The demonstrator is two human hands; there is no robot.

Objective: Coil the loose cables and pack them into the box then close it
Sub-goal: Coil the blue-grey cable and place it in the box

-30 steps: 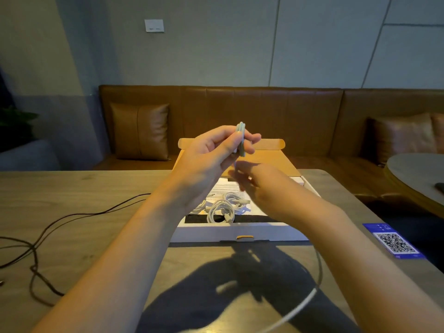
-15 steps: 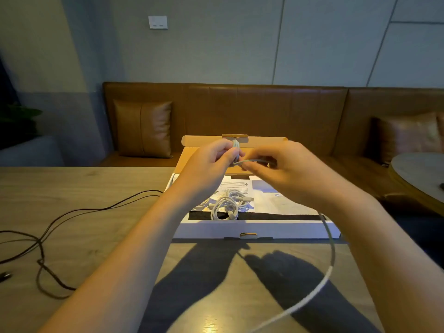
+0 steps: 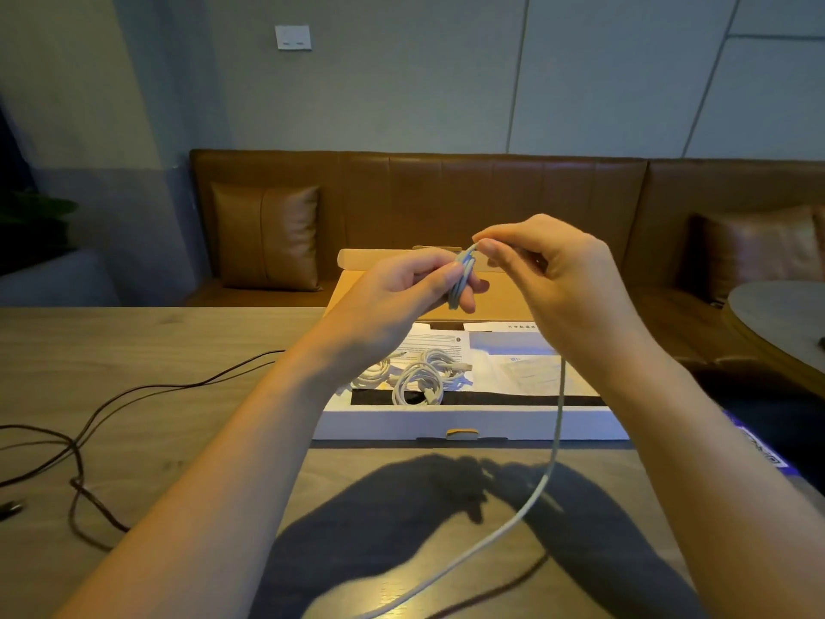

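Head view: table (image 3: 134,341) with open box (image 3: 468,423), white coils (image 3: 417,379) inside, dark cable (image 3: 89,440) loose at left. Left hand (image 3: 402,301) closed around cable (image 3: 553,444) loops above box; right hand (image 3: 562,265) pinching strand on top. Best to keep loops equal, tail taut. Compared with half second ago: right hand higher.

Two bare forearms reach forward from the near edge, hands raised close together at centre. The left hand (image 3: 404,292) curls its fingers around a small bundle of pale grey-white cable (image 3: 462,279). The right hand (image 3: 553,270) pinches the same cable's top between thumb and forefinger.
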